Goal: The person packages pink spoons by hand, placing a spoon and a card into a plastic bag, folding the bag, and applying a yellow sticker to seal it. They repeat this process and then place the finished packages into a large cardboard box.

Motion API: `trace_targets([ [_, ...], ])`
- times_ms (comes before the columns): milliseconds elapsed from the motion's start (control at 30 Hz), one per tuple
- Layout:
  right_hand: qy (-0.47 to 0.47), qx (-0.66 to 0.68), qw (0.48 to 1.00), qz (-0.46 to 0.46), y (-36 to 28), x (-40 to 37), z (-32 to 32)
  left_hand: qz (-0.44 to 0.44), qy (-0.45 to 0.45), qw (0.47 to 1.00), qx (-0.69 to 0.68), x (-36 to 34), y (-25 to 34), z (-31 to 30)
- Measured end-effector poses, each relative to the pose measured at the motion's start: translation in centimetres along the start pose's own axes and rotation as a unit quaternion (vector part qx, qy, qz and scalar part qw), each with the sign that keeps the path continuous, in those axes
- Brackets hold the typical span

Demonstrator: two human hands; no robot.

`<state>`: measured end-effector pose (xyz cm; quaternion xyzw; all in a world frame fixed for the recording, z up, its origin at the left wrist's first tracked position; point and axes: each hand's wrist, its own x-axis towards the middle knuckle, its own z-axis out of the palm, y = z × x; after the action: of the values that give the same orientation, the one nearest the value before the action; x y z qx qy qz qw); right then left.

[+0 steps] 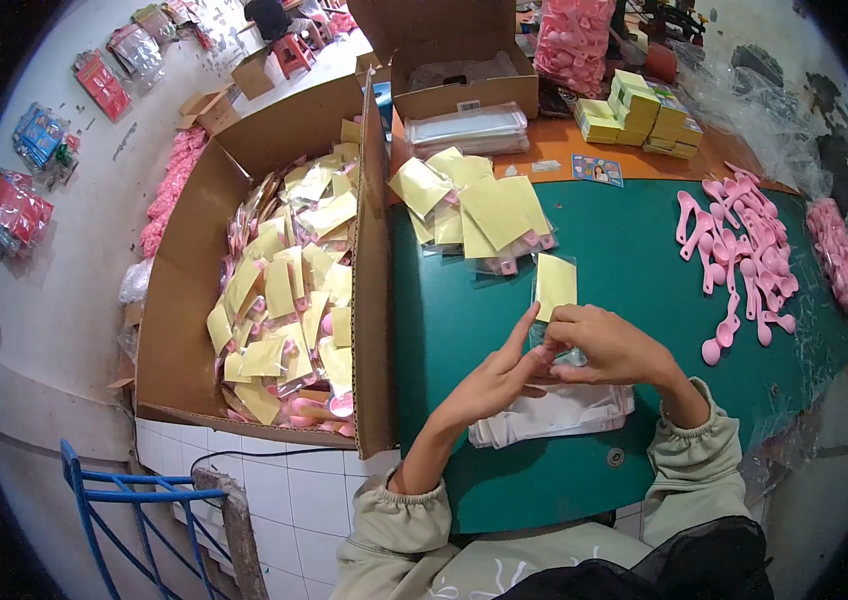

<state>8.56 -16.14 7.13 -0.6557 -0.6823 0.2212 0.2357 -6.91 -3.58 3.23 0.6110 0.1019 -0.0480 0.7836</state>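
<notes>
A yellow card (557, 284) stands in a small clear plastic bag (572, 357) in front of me on the green table. My right hand (612, 348) pinches the bag near its lower end with bent fingers. From the other side my left hand (492, 380) closes thumb and fingers on the same bag, its index finger stretched along the card's left edge. Whether a spoon is inside is hidden by my fingers. Below both hands lies a stack of clear plastic bags (594, 416). Several packed bags with yellow cards (489, 215) lie beyond my left hand.
At right, pink plastic spoons (744, 245) are heaped on the green table (634, 235). A large cardboard box (376, 300) full of packed bags stands left. Stacks of yellow cards (634, 105) and a lidded box (469, 85) are at the back. A blue metal frame (134, 488) stands lower left.
</notes>
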Motion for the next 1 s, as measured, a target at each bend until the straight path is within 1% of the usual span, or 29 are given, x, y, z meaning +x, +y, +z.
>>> trace_targets([
  [100,-0.003,0.048,0.999,0.011,0.5,-0.1,0.3,0.03,-0.005,0.998,0.047,-0.3,0.1,0.1],
  [200,-0.017,0.093,0.995,0.038,0.4,-0.2,0.2,0.053,0.012,0.989,0.141,-0.4,0.3,0.7],
  [300,-0.034,0.11,0.991,0.065,-0.3,-0.3,0.0,0.034,0.025,0.986,0.16,-0.6,0.6,1.2],
  [367,-0.043,0.124,0.988,0.075,-1.1,-0.4,-0.3,0.03,0.036,0.997,0.067,-0.7,0.9,1.5],
  [400,-0.019,0.077,0.995,0.062,-1.7,-0.5,-0.2,0.028,0.041,0.999,0.021,-0.7,1.0,1.7],
  [467,0.025,-0.017,0.999,0.038,-2.8,-0.9,0.3,0.075,0.077,0.988,0.111,0.7,-1.3,0.7],
  [500,0.018,-0.009,0.999,0.04,-3.2,-1.1,0.1,0.096,0.096,0.979,0.152,1.0,-1.7,0.6],
  [600,-0.004,0.028,0.999,0.036,-3.9,-1.7,0.6,0.027,0.076,0.996,0.029,1.0,-2.0,0.6],
  [633,-0.004,0.038,0.999,0.027,-3.9,-2.1,1.0,0.055,0.082,0.995,0.006,1.4,-2.7,0.8],
  [733,-0.011,0.097,0.995,-0.002,-3.4,-3.3,1.0,0.064,0.106,0.987,0.098,1.2,-2.1,1.9],
  [833,-0.045,0.182,0.982,-0.029,-3.4,-5.1,-1.1,0.061,0.12,0.985,0.103,1.4,-2.6,2.9],
  [867,-0.059,0.21,0.975,-0.039,-3.6,-6.1,-2.2,0.056,0.119,0.99,0.04,1.5,-2.5,2.9],
  [900,-0.035,0.196,0.977,-0.073,-3.6,-7.2,-3.0,0.051,0.118,0.991,-0.024,1.5,-2.3,2.9],
  [933,-0.013,0.227,0.972,-0.06,-3.6,-8.8,-4.6,0.046,0.116,0.988,-0.086,1.5,-1.9,2.7],
  [967,0.012,0.257,0.965,-0.047,-2.9,-10.7,-6.0,0.012,0.105,0.989,-0.108,1.0,-0.8,2.8],
  [1000,0.083,0.288,0.953,-0.053,-0.7,-13.7,-7.1,0.004,0.083,0.992,-0.094,1.0,-1.0,2.6],
])
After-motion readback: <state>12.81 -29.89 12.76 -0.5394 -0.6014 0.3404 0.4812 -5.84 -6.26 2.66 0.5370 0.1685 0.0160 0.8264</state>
